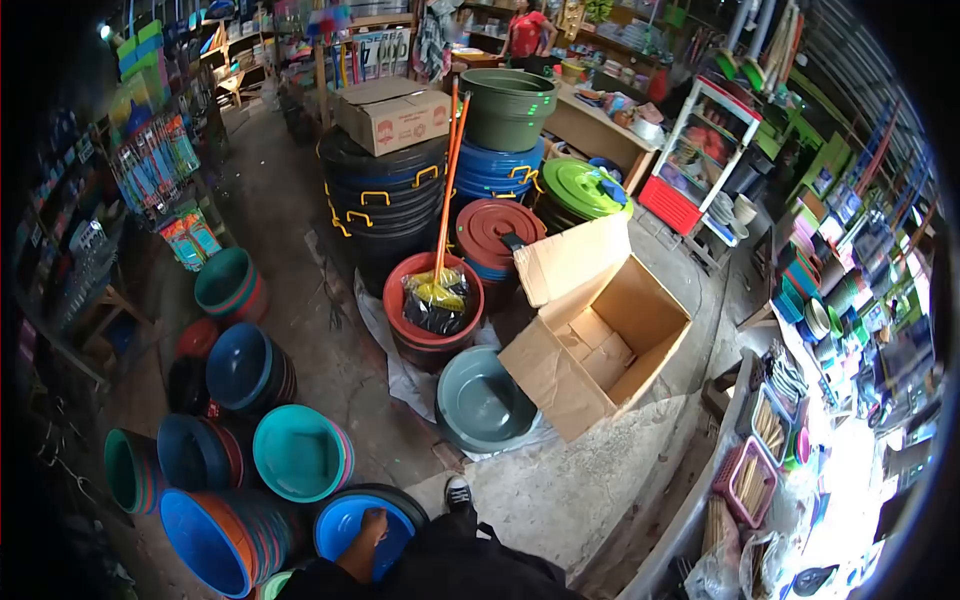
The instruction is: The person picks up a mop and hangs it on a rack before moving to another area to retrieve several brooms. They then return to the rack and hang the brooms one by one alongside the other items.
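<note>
Low in the view, left of my body, my left hand is over a blue basin. Its fingers look curled closed; whatever they hold, if anything, is too small to make out. Dark basins are nested under the blue one. Right beside it lies a tilted stack of basins, the foremost bright blue with an orange one behind. A teal basin sits just beyond my hand. My right hand is out of view.
Ahead stand a grey-green basin, an open cardboard box and a red tub holding brooms. Black bins carry a closed carton. A person in red is at the back. Baskets line the right.
</note>
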Demonstrator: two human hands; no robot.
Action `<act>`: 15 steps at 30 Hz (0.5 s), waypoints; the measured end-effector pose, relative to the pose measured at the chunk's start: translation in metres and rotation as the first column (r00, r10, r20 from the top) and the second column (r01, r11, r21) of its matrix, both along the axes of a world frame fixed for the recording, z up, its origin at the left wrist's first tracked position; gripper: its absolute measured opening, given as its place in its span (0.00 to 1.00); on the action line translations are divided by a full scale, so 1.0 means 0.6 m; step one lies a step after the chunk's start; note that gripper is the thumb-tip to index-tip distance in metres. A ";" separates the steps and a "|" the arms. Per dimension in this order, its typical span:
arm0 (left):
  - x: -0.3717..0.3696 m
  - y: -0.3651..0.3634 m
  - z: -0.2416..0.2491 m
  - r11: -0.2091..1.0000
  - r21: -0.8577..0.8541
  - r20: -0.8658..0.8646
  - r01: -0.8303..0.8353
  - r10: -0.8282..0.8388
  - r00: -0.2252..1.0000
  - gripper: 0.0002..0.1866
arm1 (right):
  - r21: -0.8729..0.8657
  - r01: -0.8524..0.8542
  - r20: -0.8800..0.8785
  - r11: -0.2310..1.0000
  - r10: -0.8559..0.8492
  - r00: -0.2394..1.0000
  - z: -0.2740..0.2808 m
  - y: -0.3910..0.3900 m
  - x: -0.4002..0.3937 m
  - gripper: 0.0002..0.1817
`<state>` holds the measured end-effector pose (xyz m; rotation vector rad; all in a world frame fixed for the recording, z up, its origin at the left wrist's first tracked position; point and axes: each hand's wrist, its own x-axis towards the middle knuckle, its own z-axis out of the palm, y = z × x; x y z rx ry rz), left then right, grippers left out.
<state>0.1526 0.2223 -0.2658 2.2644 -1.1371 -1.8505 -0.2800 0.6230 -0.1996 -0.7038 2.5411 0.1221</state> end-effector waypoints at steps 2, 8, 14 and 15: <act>-0.007 -0.028 0.021 1.000 -0.005 -0.001 0.025 -0.025 1.000 0.17 | 0.060 -0.117 0.005 0.991 0.117 0.993 -0.014 -0.062 -0.038 0.17; 0.013 -0.125 0.085 0.995 -0.040 -0.016 -0.097 0.096 0.995 0.21 | -0.579 0.521 0.388 0.627 -0.349 0.853 0.117 -0.493 -0.252 0.14; 0.042 -0.210 0.182 0.838 -0.290 -0.164 -0.462 0.432 0.887 0.20 | -0.432 -0.016 0.159 0.902 0.093 0.983 0.062 -0.863 -0.281 0.18; 0.049 -0.220 0.200 0.832 -0.299 -0.148 -0.468 0.444 0.884 0.20 | -0.432 -0.052 0.176 0.900 0.141 0.974 0.035 -0.922 -0.273 0.19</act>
